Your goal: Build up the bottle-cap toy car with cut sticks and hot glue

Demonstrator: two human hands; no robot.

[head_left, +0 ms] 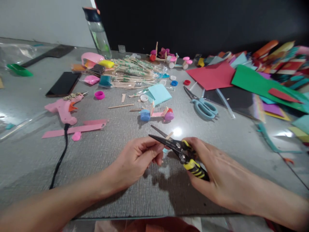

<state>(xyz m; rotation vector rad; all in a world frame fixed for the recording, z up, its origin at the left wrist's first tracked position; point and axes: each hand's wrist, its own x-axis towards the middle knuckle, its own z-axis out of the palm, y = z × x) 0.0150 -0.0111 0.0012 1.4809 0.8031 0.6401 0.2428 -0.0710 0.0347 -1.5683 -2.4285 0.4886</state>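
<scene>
Here, in the head view, I see my right hand (212,167) closed on the yellow-and-black handles of the snips (180,149), whose dark blades stand apart. My left hand (135,159) has its fingers (154,151) pinched together at the lower blade, holding a thin wooden stick (169,135) between the blades, above the grey textured worktop (120,135). Just beyond lie a small bottle-cap cart (156,114), blue scissors (204,106) and a pink glue gun (63,108).
</scene>
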